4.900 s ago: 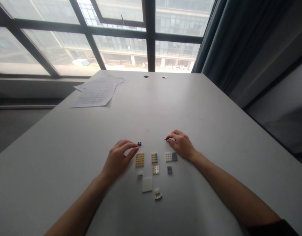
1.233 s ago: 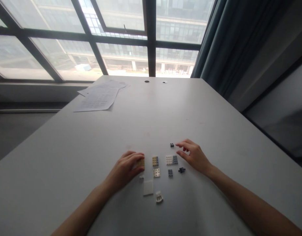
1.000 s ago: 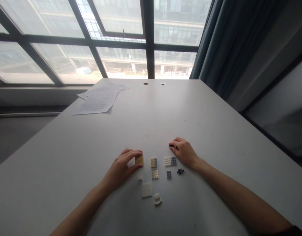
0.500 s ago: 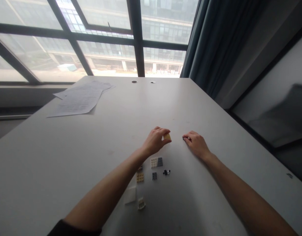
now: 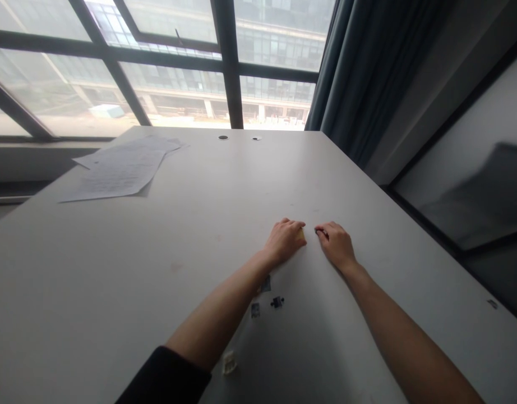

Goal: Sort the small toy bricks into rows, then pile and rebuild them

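Note:
Between the thumb and fingers of my left hand [image 5: 285, 241] is a yellow toy brick [image 5: 301, 234], mostly covered by the fingers. Close by on the right, my right hand [image 5: 336, 242] pinches a small dark piece [image 5: 318, 230], too small to name more exactly. A narrow gap separates the two held pieces. Below my left forearm lie a dark grey toy plate [image 5: 266, 283], a second small dark grey plate [image 5: 255, 310] and a black piece with knobs at its ends [image 5: 277, 302]. My forearm hides other pieces.
A cream-coloured piece [image 5: 229, 363] lies near the front of the white table [image 5: 216, 196]. Printed paper sheets [image 5: 115, 171] are spread at the back left. Two round cable holes sit by the far edge, below the window. A dark curtain [image 5: 368, 73] hangs at the right.
My left hand has moved right with the yellow brick, closer to my right hand. My left forearm now covers the tan and white pieces seen before. The view has shifted slightly.

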`<state>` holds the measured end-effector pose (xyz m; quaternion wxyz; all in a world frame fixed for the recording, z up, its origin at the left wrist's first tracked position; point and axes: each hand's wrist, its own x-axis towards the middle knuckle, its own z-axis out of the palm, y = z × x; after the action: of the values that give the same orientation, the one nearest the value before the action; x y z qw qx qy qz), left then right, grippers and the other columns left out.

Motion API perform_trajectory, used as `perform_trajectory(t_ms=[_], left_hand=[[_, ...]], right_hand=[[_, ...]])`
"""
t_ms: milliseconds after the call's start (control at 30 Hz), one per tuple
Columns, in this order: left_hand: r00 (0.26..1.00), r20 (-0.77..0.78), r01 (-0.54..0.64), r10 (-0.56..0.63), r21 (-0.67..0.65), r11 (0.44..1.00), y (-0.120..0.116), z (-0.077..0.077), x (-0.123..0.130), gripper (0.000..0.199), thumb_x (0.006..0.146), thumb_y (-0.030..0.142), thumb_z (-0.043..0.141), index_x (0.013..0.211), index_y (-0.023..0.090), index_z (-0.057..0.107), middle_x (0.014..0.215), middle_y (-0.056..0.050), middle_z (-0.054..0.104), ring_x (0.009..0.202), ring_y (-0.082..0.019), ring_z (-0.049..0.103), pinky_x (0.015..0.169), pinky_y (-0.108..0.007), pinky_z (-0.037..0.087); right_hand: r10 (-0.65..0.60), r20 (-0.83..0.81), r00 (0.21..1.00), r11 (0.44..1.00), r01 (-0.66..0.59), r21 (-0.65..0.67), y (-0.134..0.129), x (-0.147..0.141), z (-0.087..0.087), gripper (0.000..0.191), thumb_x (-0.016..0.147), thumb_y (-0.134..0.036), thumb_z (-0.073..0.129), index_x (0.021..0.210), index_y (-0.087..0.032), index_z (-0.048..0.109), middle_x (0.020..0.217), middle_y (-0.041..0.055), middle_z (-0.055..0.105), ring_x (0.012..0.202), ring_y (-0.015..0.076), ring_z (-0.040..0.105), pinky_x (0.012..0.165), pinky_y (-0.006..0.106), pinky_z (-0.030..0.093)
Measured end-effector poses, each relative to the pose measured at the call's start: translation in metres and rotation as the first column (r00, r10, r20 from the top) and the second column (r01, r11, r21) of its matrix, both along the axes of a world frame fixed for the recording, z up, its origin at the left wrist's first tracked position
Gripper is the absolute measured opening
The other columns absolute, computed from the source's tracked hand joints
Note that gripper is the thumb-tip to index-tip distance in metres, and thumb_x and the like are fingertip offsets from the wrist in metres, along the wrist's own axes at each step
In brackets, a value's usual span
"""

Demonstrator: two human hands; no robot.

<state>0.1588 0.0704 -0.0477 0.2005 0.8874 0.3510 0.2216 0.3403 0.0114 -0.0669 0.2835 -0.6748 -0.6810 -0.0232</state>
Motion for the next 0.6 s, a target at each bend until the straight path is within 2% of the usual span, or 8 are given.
perform_trajectory(t_ms=[200, 300, 367, 467, 533, 600], left_hand=[[0.996, 0.082, -0.023, 0.027, -0.052, 0.998, 0.0, 0.0, 0.004, 0.045, 0.072, 0.029, 0.073, 0.113, 0.016, 0.063, 0.109, -0.009, 0.068, 0.106, -0.026, 0.056, 0.095, -0.038, 0.043], [0.986, 0.144, -0.066, 0.078, -0.084, 0.994, 0.001, 0.01, -0.014, 0.043, 0.078, 0.037, 0.067, 0.116, 0.018, 0.059, 0.117, -0.009, 0.063, 0.108, -0.023, 0.056, 0.094, -0.036, 0.045], [0.976, 0.186, -0.099, 0.117, -0.099, 0.99, 0.001, 0.02, -0.043, 0.039, 0.083, 0.04, 0.061, 0.116, 0.02, 0.058, 0.118, -0.008, 0.062, 0.106, -0.021, 0.057, 0.091, -0.035, 0.047], [0.957, 0.239, -0.141, 0.166, -0.12, 0.983, -0.006, 0.034, -0.107, 0.036, 0.081, 0.041, 0.064, 0.11, 0.021, 0.061, 0.109, -0.006, 0.065, 0.097, -0.02, 0.06, 0.081, -0.034, 0.05], [0.971, 0.154, -0.169, 0.182, -0.091, 0.981, -0.02, 0.04, -0.152, 0.037, 0.079, 0.042, 0.066, 0.109, 0.021, 0.062, 0.105, -0.006, 0.066, 0.094, -0.021, 0.06, 0.08, -0.036, 0.051], [0.987, 0.051, -0.15, 0.154, -0.078, 0.986, -0.04, 0.042, -0.187, 0.037, 0.079, 0.044, 0.066, 0.108, 0.023, 0.063, 0.105, -0.006, 0.066, 0.096, -0.021, 0.06, 0.086, -0.039, 0.049]], right_hand=[[0.024, 0.0, 1.0, 1.0, -0.024, 0.018, -0.002, 0.0, 0.002, 0.018, 0.087, -0.019, 0.048, 0.092, -0.019, 0.066, 0.092, 0.0078, 0.065, 0.088, 0.0226, 0.058, 0.082, 0.034, 0.044], [0.023, -0.033, 0.999, 0.998, -0.021, 0.063, -0.004, 0.0, 0.002, 0.019, 0.086, -0.022, 0.049, 0.096, -0.018, 0.065, 0.093, 0.0081, 0.064, 0.08, 0.0212, 0.058, 0.079, 0.034, 0.045], [0.019, -0.062, 0.998, 0.995, -0.013, 0.099, -0.005, 0.0, 0.002, 0.02, 0.086, -0.023, 0.05, 0.098, -0.017, 0.065, 0.093, 0.008, 0.063, 0.073, 0.0196, 0.057, 0.077, 0.034, 0.046], [0.034, -0.077, 0.996, 0.991, -0.023, 0.13, -0.007, 0.0, 0.001, 0.02, 0.085, -0.025, 0.051, 0.096, -0.016, 0.065, 0.091, 0.0072, 0.063, 0.068, 0.0182, 0.055, 0.075, 0.034, 0.046], [0.05, -0.077, 0.996, 0.989, -0.039, 0.144, -0.007, 0.0, 0.001, 0.019, 0.085, -0.025, 0.052, 0.095, -0.016, 0.066, 0.09, 0.0068, 0.062, 0.067, 0.0177, 0.055, 0.073, 0.033, 0.046], [0.058, -0.079, 0.995, 0.986, -0.045, 0.161, -0.007, -0.001, 0.001, 0.019, 0.085, -0.025, 0.052, 0.094, -0.016, 0.066, 0.09, 0.0067, 0.063, 0.066, 0.0174, 0.054, 0.071, 0.033, 0.046]])
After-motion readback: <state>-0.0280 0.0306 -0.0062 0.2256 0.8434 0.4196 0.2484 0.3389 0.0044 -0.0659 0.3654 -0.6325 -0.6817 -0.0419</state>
